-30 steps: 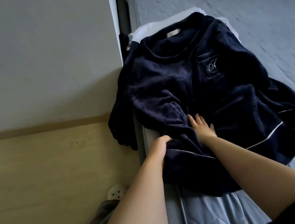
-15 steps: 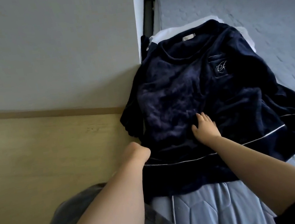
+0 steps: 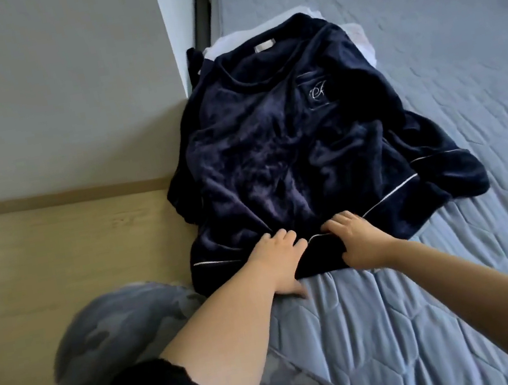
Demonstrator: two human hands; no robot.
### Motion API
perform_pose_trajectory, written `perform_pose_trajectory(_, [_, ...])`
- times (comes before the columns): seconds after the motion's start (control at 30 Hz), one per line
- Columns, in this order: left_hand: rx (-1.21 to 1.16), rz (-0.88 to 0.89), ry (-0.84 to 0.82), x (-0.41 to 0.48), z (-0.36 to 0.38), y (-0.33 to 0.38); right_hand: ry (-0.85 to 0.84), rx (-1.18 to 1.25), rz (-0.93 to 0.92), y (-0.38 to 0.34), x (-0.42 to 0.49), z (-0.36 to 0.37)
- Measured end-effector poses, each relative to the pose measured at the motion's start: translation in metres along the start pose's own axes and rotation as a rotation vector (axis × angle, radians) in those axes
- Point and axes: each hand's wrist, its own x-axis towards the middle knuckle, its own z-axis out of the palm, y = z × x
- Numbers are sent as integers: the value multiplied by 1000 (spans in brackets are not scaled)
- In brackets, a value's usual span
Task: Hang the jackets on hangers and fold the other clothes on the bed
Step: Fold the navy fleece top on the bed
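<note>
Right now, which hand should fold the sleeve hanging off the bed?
Left. The left hand grips the navy top nearer that sleeve; the right hand grips it farther along the bed.

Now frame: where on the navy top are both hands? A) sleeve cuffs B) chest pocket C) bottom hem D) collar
C: the left hand and right hand both grip the navy top at its white-piped bottom hem, side by side.
</note>
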Motion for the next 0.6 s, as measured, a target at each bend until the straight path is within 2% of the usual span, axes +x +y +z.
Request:
perform_pose_trajectory(0.07, [57, -47, 64, 6, 6, 1, -124, -198, -55, 7, -8, 7])
perform_pose_trajectory(0.17, [-77, -93, 148, 14, -2, -1, -127, -362, -69, 9, -8, 6])
perform_pose_trajectory(0.23, [-361, -216, 106, 16, -13, -9, -68, -422, -73, 4, 1, 0])
perform_pose_trajectory(0.3, [-674, -277, -15, 15, -22, -24, -59, -371, -26, -5, 10, -9])
perform_pose_trajectory(0.43, [-1338, -337, -293, 10, -32, -44, -228, -5, 91, -14, 19, -35])
perform_pose_trajectory(0.47, [-1408, -367, -256, 13, -33, -44, -290, 151, 120, -10, 19, -42])
perform_pose_trajectory(0.5, [-1400, -398, -135, 20, -34, -40, -331, 363, 159, -4, 16, -48])
perform_pose_trajectory(0.53, [-1302, -434, 48, 25, -36, -32, -302, 584, 208, 3, 12, -52])
perform_pose_trajectory(0.57, [-1095, -445, 234, 31, -36, -26, -171, 756, 276, 12, 8, -52])
perform_pose_trajectory(0.6, [-834, -402, 370, 36, -32, -20, 45, 789, 362, 23, 3, -50])
